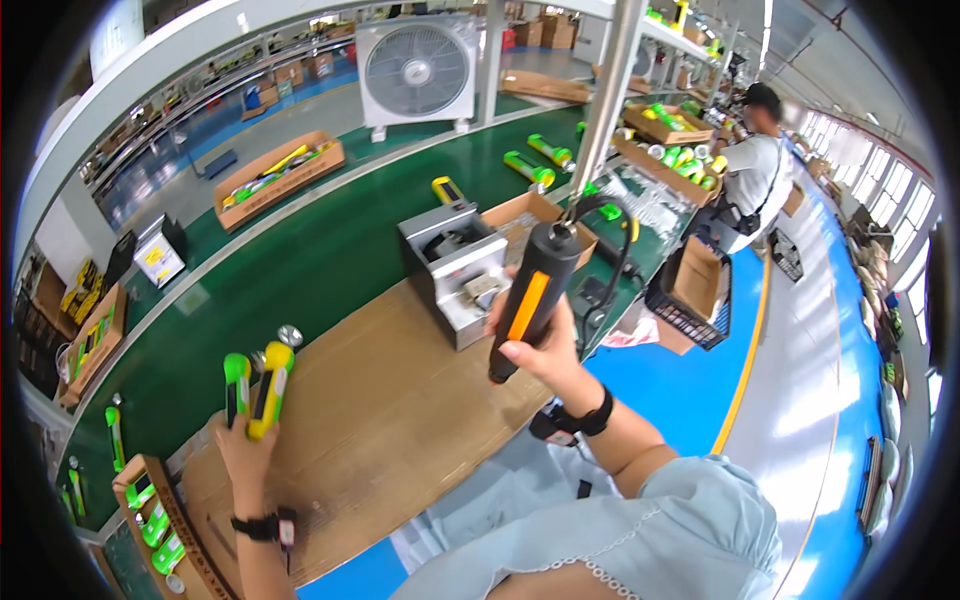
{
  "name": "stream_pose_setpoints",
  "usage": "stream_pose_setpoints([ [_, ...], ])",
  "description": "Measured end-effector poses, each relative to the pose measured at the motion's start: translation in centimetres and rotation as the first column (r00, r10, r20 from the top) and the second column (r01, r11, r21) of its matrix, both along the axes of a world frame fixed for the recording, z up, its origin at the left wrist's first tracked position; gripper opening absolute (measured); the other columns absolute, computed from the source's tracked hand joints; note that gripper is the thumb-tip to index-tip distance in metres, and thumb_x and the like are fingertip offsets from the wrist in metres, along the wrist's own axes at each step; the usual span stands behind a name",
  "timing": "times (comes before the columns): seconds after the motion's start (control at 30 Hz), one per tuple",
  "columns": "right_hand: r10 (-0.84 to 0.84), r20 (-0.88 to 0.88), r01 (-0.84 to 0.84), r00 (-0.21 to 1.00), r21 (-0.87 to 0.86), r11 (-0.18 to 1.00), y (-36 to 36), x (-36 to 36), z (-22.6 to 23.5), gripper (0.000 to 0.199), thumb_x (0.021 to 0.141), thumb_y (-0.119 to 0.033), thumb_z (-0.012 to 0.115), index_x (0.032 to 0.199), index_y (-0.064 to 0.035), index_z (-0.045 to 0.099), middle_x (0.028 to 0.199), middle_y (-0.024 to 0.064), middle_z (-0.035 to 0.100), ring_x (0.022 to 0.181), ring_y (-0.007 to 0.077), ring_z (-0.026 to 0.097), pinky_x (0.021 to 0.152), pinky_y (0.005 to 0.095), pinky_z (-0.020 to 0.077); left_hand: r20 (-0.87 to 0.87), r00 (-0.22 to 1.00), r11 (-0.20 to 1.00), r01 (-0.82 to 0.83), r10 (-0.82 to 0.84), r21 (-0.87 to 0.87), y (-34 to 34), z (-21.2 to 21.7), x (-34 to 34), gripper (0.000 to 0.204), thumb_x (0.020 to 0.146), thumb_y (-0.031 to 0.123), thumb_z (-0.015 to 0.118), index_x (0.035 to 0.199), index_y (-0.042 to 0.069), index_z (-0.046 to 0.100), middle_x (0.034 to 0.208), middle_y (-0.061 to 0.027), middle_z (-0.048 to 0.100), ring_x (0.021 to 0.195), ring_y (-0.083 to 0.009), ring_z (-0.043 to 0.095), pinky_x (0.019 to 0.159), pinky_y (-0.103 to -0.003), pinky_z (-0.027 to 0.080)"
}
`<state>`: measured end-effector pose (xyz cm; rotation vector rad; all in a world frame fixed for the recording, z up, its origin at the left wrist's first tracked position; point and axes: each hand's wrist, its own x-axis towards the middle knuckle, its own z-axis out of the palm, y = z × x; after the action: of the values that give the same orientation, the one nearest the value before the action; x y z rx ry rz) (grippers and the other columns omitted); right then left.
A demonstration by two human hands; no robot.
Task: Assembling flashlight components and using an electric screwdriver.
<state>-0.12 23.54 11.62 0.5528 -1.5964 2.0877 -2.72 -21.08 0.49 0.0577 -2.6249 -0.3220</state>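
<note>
1. Right hand (535, 345): wrapped shut around a black power screwdriver with an orange stripe (532, 298), lifted above the brown worktop (400, 420), long axis steeply tilted, cabled upper end leaning up and away, lower end toward the wrist.
2. Left hand (243, 445): closed on a yellow flashlight (270, 388), nearly upright, silver head at the top; a green flashlight (236, 385) just beside it, whether gripped too cannot tell.
3. Screwdriver well apart from the flashlights, up and to the right; both long axes close to parallel, tool tip not aimed at either torch.
4. Grey metal fixture box (455, 270) between and beyond the hands, nearer the right one.
5. Behind: green conveyor belt (330, 240), white fan (416, 68), another person in a white shirt (755, 175) farther along the line.
</note>
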Motion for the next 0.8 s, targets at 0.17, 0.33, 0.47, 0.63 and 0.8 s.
stream_pose_setpoints([
  [0.17, 0.043, 0.123, -0.046, 0.991, 0.02, 0.999, 1.7, 1.4, -0.6, 0.054, 0.07, -0.018, 0.078, 0.111, -0.0018, 0.047, 0.085, 0.0115, 0.06, 0.076, 0.0196, 0.061, 0.07, 0.0325, 0.0499, 0.271, 0.962, 0.995, -0.012, -0.014, 0.094, 8.3, 1.9, 5.8, 0.051, 0.063, 0.037, 0.077, 0.093, -0.001, 0.061, 0.109, -0.0297, 0.044, 0.103, -0.0443, 0.045, 0.088, -0.049, 0.039],
  [0.33, 0.054, 0.177, -0.067, 0.983, 0.069, 0.995, 3.1, 2.3, -0.9, 0.052, 0.07, -0.016, 0.078, 0.108, -0.0033, 0.046, 0.086, 0.0132, 0.061, 0.075, 0.0205, 0.062, 0.07, 0.0339, 0.0511, 0.063, 0.994, 0.981, 0.094, -0.085, -0.167, 13.5, 1.8, 8.3, 0.051, 0.062, 0.031, 0.079, 0.096, -0.002, 0.059, 0.127, -0.031, 0.037, 0.12, -0.0451, 0.035, 0.1, -0.053, 0.029],
  [0.47, 0.001, 0.158, -0.012, 0.987, 0.068, 0.998, 3.6, 3.3, -2.2, 0.05, 0.07, -0.012, 0.078, 0.107, -0.0023, 0.046, 0.083, 0.0058, 0.061, 0.075, 0.0129, 0.061, 0.067, 0.0272, 0.0498, 0.202, 0.954, 0.973, 0.229, -0.222, -0.012, 15.1, 0.7, 8.0, 0.067, 0.067, 0.019, 0.076, 0.125, 0.003, 0.048, 0.119, -0.0276, 0.044, 0.11, -0.0416, 0.045, 0.093, -0.047, 0.038],
  [0.63, -0.147, 0.076, 0.142, 0.986, 0.059, 0.988, 4.4, 2.8, -2.4, 0.047, 0.067, -0.013, 0.081, 0.1, -0.0016, 0.05, 0.079, 0.0051, 0.061, 0.071, 0.0128, 0.06, 0.064, 0.0266, 0.0492, 0.501, 0.767, 0.907, 0.409, -0.402, 0.102, 18.7, 2.9, 8.2, 0.065, 0.079, 0.029, 0.066, 0.136, 0.012, 0.039, 0.099, -0.0245, 0.054, 0.08, -0.0403, 0.059, 0.065, -0.045, 0.048],
  [0.8, -0.295, -0.063, 0.298, 0.953, 0.046, 0.953, 4.2, 0.1, 0.3, 0.04, 0.078, -0.017, 0.072, 0.103, 0.0017, 0.047, 0.073, 0.0108, 0.057, 0.059, 0.0195, 0.057, 0.055, 0.0308, 0.0486, 0.387, 0.57, 0.687, 0.642, -0.725, 0.34, 21.6, 3.6, 7.1, 0.041, 0.076, 0.013, 0.061, 0.117, 0.012, 0.057, 0.103, -0.0206, 0.058, 0.087, -0.0382, 0.06, 0.078, -0.046, 0.047],
])
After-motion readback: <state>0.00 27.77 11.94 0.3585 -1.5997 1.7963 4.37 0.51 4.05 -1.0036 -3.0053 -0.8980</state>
